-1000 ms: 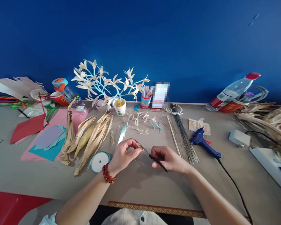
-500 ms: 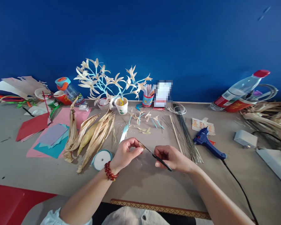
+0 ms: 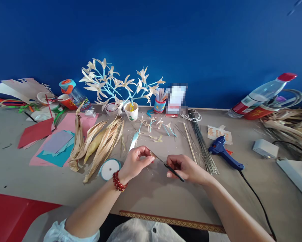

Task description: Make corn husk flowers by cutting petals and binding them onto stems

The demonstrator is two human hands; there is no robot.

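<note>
No word, number or brand is legible to you here. To your right, the red-and-white label point(image 3: 250, 102) on the clear plastic bottle with a red cap point(image 3: 269, 89) carries print too small to read. Orange characters on the flat, off-white paper packet point(image 3: 219, 135) lying on the grey table point(image 3: 146, 198) are too blurred for you to make out. The white paper cup point(image 3: 130, 113) ahead of you shows a green motif without readable lettering, and the upright rectangular panel point(image 3: 176, 97) is pixelated.
</note>
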